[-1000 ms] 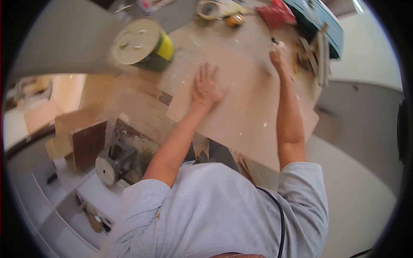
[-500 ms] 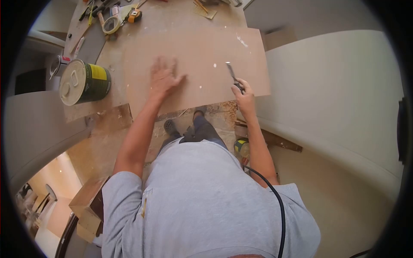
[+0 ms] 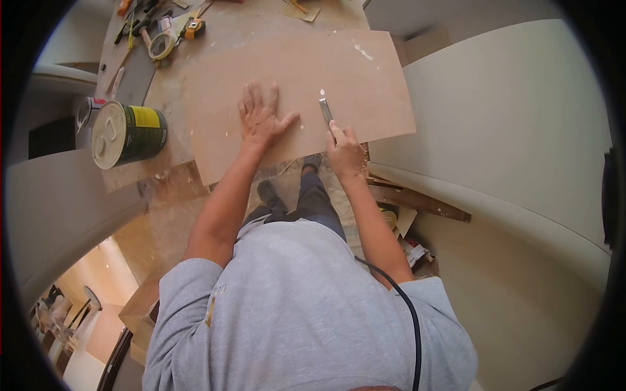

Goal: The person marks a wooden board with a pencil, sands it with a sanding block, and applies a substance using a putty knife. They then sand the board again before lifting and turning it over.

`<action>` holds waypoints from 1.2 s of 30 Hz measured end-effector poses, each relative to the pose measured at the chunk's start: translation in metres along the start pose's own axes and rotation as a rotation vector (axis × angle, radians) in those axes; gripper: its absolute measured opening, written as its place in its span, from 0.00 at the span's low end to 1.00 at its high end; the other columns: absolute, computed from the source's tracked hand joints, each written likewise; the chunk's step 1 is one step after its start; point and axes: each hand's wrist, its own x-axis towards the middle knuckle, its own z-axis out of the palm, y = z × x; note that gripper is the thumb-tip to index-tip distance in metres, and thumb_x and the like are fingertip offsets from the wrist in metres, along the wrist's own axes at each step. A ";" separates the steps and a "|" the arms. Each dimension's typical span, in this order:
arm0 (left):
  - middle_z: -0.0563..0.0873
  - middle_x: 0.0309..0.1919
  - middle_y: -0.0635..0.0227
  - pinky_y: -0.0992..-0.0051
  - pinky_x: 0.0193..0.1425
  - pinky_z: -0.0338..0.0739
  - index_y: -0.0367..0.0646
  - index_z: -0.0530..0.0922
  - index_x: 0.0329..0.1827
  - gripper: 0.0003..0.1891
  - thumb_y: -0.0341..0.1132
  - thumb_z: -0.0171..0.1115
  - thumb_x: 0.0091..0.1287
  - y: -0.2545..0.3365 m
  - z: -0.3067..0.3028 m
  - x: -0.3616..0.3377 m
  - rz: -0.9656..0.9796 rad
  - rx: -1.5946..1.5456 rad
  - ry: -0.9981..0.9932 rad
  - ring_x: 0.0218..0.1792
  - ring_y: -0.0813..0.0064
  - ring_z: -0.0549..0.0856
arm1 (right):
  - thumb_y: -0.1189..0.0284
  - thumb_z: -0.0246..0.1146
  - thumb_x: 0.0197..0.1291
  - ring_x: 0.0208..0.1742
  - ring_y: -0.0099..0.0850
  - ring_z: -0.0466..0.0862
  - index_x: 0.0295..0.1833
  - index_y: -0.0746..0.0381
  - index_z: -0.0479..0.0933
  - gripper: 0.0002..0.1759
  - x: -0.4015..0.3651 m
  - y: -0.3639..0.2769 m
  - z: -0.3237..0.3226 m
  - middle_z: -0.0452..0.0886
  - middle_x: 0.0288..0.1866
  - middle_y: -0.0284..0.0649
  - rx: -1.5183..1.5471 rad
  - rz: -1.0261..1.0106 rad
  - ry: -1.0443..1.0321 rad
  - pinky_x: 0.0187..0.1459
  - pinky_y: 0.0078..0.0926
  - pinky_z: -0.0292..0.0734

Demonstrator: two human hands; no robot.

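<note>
A thin, light brown board [image 3: 352, 72] lies over the workbench, its near edge toward my body. My left hand [image 3: 262, 120] rests flat on it with the fingers spread. In my right hand [image 3: 344, 150], near the board's front edge, is a chisel-like tool [image 3: 325, 111] with a flat metal blade. The blade's tip points away from me, just below a white spot [image 3: 322, 92] on the board. Whether the tip touches the surface is hard to tell. Smaller white spots and a white smear [image 3: 363, 52] also mark the board.
A green and yellow can [image 3: 145, 133] stands at the left, beside a smaller tin [image 3: 85, 112]. Behind it lie a tape roll [image 3: 161, 45], a tape measure [image 3: 194, 28] and other tools. Large pale panels [image 3: 508, 111] stand at the right.
My right hand and the tool have moved left and nearer to me, bringing the blade close to the white spot. My left hand has shifted slightly right and now looks sharp instead of blurred.
</note>
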 end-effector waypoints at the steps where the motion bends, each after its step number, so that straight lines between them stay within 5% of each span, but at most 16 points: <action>1: 0.48 0.86 0.45 0.47 0.86 0.36 0.60 0.57 0.87 0.52 0.77 0.54 0.64 0.000 0.000 0.001 -0.010 0.006 -0.022 0.86 0.44 0.43 | 0.63 0.63 0.71 0.40 0.47 0.87 0.64 0.52 0.83 0.19 0.002 0.000 0.001 0.82 0.44 0.44 0.008 -0.008 0.015 0.41 0.46 0.84; 36: 0.48 0.85 0.45 0.47 0.85 0.37 0.59 0.58 0.86 0.54 0.79 0.55 0.61 -0.002 0.005 -0.005 -0.007 -0.012 -0.021 0.85 0.44 0.45 | 0.61 0.60 0.72 0.45 0.50 0.89 0.64 0.55 0.83 0.20 0.014 -0.020 -0.008 0.85 0.48 0.48 0.016 0.045 -0.033 0.46 0.50 0.84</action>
